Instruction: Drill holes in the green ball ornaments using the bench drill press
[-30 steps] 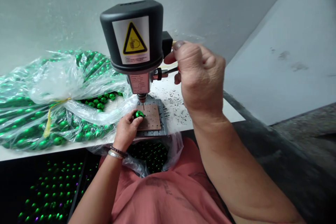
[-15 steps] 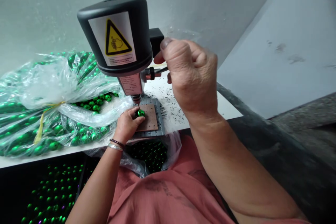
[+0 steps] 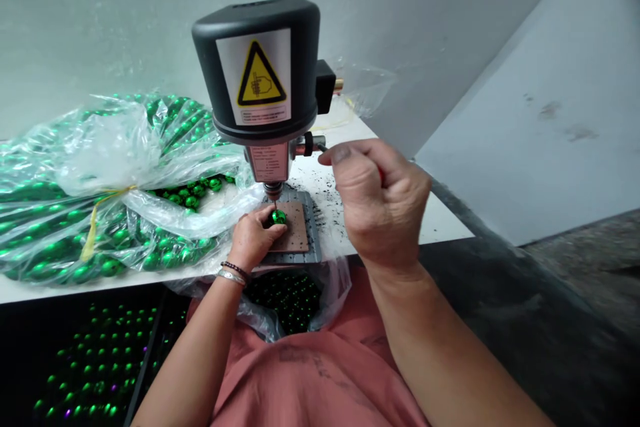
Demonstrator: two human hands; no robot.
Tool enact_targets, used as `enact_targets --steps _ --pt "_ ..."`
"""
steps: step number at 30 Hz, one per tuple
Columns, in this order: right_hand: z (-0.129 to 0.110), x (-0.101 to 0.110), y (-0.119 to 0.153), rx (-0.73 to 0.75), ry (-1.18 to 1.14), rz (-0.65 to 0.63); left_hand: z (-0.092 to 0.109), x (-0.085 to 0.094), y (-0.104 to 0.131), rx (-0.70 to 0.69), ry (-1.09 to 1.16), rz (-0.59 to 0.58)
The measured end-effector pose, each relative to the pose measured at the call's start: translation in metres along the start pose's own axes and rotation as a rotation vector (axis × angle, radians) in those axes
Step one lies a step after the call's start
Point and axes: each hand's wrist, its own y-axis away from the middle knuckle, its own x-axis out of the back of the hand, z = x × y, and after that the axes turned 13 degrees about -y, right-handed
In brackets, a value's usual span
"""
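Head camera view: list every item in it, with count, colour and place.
Drill press: 1, black cover, on the table
Warning label: 1, white and yellow, cover front
Drill bit: 1, dark, above the held ball
Held ball: 1, green, under the bit
Board: 1, brown, on the base
Base: 1, grey, on the table
Black bits: many, beside the base
Large bag: 1, clear, yellow tie, table left
Bagged balls: many, green
Lower balls: many, green, few purple, below table
Lap bag: 1, clear, green balls inside
Table: 1, white
Walls: 2, grey
Bracelets: 2, dark and silver, left wrist
Shirt: 1, reddish
Left hand: 1, grip on ball
Right hand: 1, grip on press lever, mostly hidden
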Motion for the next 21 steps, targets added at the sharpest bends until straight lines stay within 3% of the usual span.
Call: enact_targets --steps 14,18,21 --pt "0.027 -0.007 0.025 0.079 0.071 0.138 0.0 -0.001 0.001 -0.02 -0.042 0.003" --pt "0.039 -0.008 0.038 0.041 0.027 0.153 0.0 0.0 0.002 -0.027 -0.034 0.013" --pt "0.033 -0.009 0.034 0.02 0.013 0.174 0.0 -0.002 0.001 -0.027 -0.018 0.02"
